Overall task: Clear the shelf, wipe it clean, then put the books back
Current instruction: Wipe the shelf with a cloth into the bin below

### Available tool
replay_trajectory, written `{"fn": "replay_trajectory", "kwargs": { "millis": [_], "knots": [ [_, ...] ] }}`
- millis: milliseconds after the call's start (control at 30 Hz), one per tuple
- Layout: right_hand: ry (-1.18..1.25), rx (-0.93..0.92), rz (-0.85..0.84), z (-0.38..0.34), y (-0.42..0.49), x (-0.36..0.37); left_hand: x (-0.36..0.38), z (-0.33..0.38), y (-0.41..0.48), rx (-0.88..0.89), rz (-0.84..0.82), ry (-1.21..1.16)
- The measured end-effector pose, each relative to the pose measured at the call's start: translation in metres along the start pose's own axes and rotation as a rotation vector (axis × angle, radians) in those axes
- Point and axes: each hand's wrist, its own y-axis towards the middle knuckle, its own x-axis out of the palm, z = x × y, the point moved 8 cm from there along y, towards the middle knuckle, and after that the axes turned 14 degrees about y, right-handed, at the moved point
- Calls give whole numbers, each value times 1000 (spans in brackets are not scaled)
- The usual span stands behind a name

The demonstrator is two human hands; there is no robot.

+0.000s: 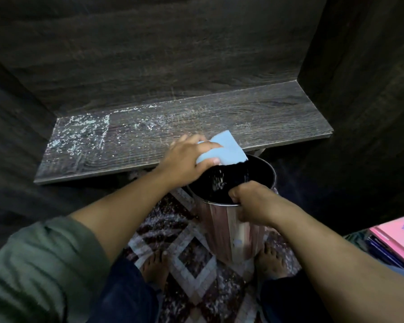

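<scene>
A dark wooden shelf (243, 117) spans the alcove, bare of books, with white dust and crumbs thick on its left part (79, 134). My left hand (184, 162) grips a light blue cloth (229, 150) at the shelf's front edge, right over the mouth of a shiny metal bin (229, 229). White specks fall from the edge into the bin. My right hand (252, 203) clasps the bin's near rim and holds it just under the shelf edge.
Dark wood walls close the shelf in on the left, back and right. A stack of pink and dark books (397, 241) lies at the lower right. My bare feet stand on a patterned rug (191, 264) on either side of the bin.
</scene>
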Motion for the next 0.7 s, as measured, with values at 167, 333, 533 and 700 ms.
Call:
{"fn": "replay_trajectory", "kwargs": {
  "millis": [167, 333, 533, 700],
  "knots": [
    [-15, -11, -45, -3, 1, 5, -26, -20, -4, -107, 180, -284],
    [-20, -56, -66, -9, 3, 14, -31, -55, 11, -331, 174, -153],
    [-21, -148, -54, -17, 3, 13, -7, -31, -2, -233, 51, 2],
    [-27, -189, -28, -20, -3, 10, -15, -5, -21, -108, -100, -165]
  ]
}}
